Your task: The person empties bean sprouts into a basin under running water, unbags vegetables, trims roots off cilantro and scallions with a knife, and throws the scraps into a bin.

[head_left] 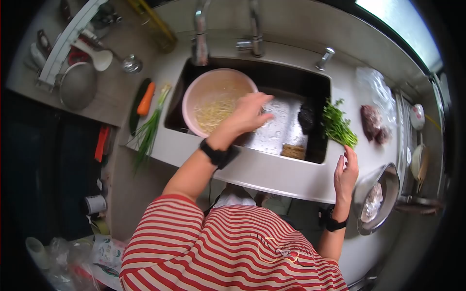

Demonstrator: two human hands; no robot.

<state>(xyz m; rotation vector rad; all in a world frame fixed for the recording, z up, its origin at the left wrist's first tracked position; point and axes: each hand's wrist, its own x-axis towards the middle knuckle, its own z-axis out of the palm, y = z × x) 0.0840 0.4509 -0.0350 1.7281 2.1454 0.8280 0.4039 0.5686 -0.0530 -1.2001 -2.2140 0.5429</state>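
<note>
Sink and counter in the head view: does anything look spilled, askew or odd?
No clear spill or damage. One slightly odd thing: the green onions, left of the sink, lie with their leafy ends hanging past the front edge of the counter, where they could perhaps be brushed off.

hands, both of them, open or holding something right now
Left hand: at the pink bowl's rim; underside hidden, so its grip cannot be told.
Right hand: open near the leafy herbs, holding nothing visible.
</note>
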